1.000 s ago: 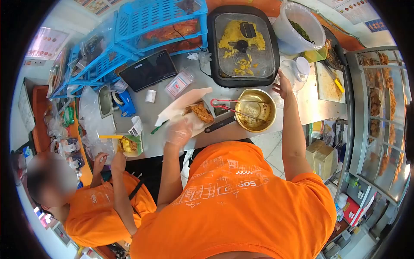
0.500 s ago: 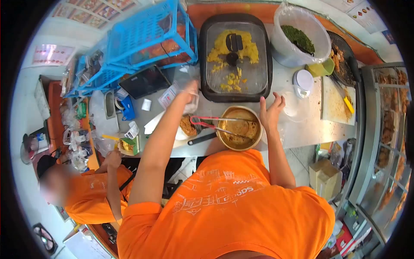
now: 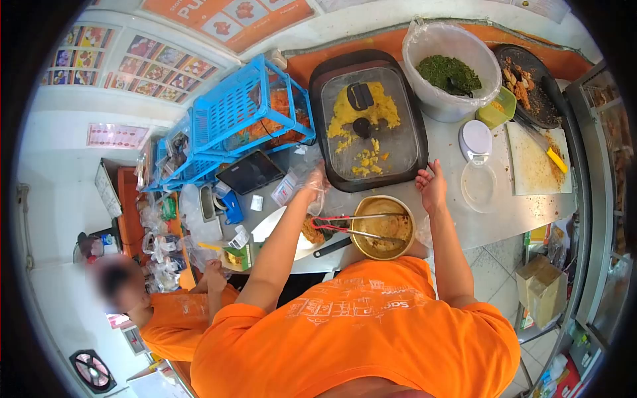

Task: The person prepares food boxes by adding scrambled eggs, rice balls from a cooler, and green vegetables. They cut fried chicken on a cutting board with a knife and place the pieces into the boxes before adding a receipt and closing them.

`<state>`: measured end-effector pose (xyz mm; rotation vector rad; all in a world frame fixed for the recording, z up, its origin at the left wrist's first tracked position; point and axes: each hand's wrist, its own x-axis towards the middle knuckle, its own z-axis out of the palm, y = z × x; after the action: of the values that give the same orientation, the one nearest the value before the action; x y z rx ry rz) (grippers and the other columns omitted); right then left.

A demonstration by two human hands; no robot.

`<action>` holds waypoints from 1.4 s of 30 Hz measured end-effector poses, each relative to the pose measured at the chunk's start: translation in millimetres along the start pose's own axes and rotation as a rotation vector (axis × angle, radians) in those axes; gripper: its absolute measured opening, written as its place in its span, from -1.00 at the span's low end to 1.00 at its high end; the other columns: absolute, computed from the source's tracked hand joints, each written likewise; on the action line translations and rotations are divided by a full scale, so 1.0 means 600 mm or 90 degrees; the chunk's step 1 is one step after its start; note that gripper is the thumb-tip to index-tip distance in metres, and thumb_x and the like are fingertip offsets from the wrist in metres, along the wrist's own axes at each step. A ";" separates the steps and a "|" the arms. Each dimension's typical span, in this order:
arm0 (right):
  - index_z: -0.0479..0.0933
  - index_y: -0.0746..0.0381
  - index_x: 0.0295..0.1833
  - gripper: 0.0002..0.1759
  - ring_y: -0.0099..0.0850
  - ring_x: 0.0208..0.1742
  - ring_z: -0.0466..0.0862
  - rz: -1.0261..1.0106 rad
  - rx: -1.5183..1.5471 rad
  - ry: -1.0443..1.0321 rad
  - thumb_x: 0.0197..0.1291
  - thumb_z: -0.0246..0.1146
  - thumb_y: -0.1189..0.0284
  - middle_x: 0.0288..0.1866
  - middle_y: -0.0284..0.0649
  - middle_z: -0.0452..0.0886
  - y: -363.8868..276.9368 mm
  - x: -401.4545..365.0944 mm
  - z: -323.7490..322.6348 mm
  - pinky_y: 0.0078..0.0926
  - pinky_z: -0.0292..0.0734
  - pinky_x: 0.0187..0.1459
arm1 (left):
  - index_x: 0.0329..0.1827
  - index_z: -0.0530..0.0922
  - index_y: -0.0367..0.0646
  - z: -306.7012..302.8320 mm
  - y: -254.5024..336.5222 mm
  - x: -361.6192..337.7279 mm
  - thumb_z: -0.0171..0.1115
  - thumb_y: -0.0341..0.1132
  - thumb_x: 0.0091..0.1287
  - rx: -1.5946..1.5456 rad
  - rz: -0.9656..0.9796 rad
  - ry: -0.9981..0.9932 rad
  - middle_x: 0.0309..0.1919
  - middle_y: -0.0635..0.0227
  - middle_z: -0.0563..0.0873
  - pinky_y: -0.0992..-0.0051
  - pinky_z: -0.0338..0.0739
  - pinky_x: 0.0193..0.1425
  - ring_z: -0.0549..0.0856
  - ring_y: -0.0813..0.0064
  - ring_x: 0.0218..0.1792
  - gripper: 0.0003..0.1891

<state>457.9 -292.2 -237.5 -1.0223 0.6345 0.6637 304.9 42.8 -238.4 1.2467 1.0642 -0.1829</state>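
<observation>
The covered pan (image 3: 381,183) lies lengthwise away from the person, between the plastic-gloved left hand (image 3: 317,179), its grip unclear, and the right hand (image 3: 432,188), empty with fingers loosely parted beside the near corner.

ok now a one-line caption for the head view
Left hand and right hand at a lidded pan of yellow food, red-handled tongs resting in a pot.
</observation>
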 end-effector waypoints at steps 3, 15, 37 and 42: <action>0.39 0.12 0.32 -0.36 -0.53 -0.42 0.48 0.033 0.029 -0.048 0.43 0.21 -0.14 -0.39 -0.38 0.52 -0.007 0.003 -0.015 -0.53 0.42 -0.32 | 0.08 0.64 -0.02 -0.005 -0.026 -0.012 0.07 0.29 0.50 -0.021 -0.031 0.071 -0.32 0.48 0.65 0.46 0.42 -0.32 0.54 0.55 -0.41 -0.45; 0.49 0.18 0.10 -0.49 -0.60 -0.52 0.37 -0.075 -0.164 0.063 0.41 0.28 -0.04 -0.45 -0.46 0.44 0.001 0.048 0.021 -0.58 0.30 -0.44 | 0.58 0.36 -0.13 0.061 -0.026 0.054 -0.13 0.43 0.48 -0.353 -0.064 -0.061 0.51 0.28 0.49 0.16 0.17 0.60 0.44 0.24 0.48 -0.12; 0.57 0.27 0.14 -0.68 -0.24 -0.05 0.73 -0.455 0.021 -0.315 0.45 0.15 0.31 -0.02 -0.11 0.73 -0.141 -0.141 0.173 -0.16 0.58 0.18 | 0.20 0.58 -0.18 0.026 0.261 -0.259 0.36 -0.18 0.43 -0.582 0.341 -0.135 0.05 0.17 0.76 0.30 0.69 0.15 0.76 0.34 0.03 -0.62; 0.77 0.26 -0.10 -0.58 -0.19 -0.13 0.80 -0.582 -1.032 -0.117 0.27 0.37 0.09 -0.18 -0.04 0.80 -0.055 -0.033 0.237 -0.19 0.68 -0.05 | 0.23 0.58 -0.10 0.021 0.372 -0.264 0.38 -0.16 0.42 -0.495 0.453 -0.213 0.03 0.11 0.76 0.33 0.69 0.10 0.76 0.35 -0.03 -0.60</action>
<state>493.6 -178.7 -150.1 -2.4488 -0.7713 0.3206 368.9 49.0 27.9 0.7676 0.2875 0.5130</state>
